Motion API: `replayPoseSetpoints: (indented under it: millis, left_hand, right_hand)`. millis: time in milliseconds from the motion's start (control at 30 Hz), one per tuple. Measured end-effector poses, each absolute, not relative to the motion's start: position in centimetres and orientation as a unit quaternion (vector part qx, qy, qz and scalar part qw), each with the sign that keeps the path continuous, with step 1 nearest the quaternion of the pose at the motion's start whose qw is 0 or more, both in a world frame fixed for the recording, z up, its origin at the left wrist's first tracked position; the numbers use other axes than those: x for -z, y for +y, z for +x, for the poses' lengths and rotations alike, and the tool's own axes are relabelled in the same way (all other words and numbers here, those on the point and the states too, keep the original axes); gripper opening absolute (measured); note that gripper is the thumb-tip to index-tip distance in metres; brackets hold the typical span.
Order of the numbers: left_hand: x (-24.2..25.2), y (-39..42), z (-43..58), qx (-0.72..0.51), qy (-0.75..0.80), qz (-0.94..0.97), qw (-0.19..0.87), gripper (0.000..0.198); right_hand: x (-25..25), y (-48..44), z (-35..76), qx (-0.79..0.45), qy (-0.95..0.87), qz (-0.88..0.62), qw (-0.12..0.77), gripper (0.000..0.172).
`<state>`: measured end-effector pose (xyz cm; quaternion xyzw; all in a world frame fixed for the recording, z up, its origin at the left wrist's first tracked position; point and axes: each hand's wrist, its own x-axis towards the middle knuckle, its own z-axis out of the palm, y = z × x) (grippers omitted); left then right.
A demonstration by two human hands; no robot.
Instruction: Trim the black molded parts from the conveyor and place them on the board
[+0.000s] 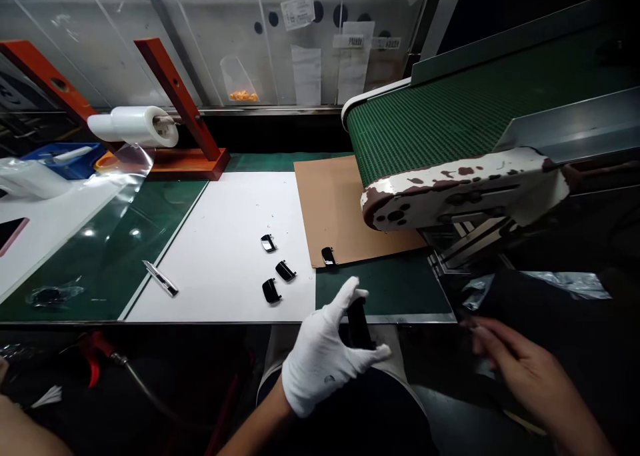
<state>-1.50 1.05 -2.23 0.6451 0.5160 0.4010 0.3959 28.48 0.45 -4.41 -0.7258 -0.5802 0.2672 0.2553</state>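
My left hand, in a white glove, is closed on a small black plastic part, holding it upright just in front of the bench edge. My right hand is bare and motion-blurred at the lower right, its fingers pointing left toward the part without touching it. Three similar glossy black parts lie on the white sheet. Another black part rests at the corner of the brown cardboard.
A green conveyor belt with a stained white end cover overhangs the cardboard at right. A metal craft knife lies on the white sheet's left edge. A roll of clear film sits on an orange stand behind.
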Motion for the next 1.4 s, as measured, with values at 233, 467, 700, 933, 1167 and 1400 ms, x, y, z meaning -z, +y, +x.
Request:
replayPoseSetpoints:
  millis: [233, 467, 700, 933, 1167, 1400]
  left_hand:
    - [0.7, 0.3, -1.0, -0.403, 0.485, 0.661, 0.407, 0.089]
    - [0.0, -0.3, -0.8, -0.440, 0.442, 0.646, 0.440, 0.091]
    - [0.0, -0.6, -1.1, -0.447, 0.425, 0.653, 0.439, 0.090]
    - [0.1, -0.6, -1.3, -0.451, 0.432, 0.643, 0.442, 0.088]
    - [-0.1, -0.4, -0.9, -0.440, 0.480, 0.628, 0.426, 0.085]
    - [-0.4, -0.4, -0.5, -0.447, 0.496, 0.596, 0.445, 0.080]
  right_hand:
    - [-2.1, 0.7, 19.6, -0.395, -0.754, -0.482, 0.210, 0.042]
    - [-2.9, 1.4, 16.5, -0.223, -0.851, -0.455, 0.138, 0.069]
    - [-3.5, 1.6, 16.1, -0.213, -0.855, -0.465, 0.090, 0.075]
    - [-2.8, 1.4, 15.7, -0.131, -0.878, -0.444, 0.118, 0.081]
    - [-1.7, 1.4, 15.6, -0.023, -0.894, -0.418, 0.162, 0.091]
    - [-1.3, 1.8, 15.6, -0.030, -0.897, -0.413, 0.158, 0.092]
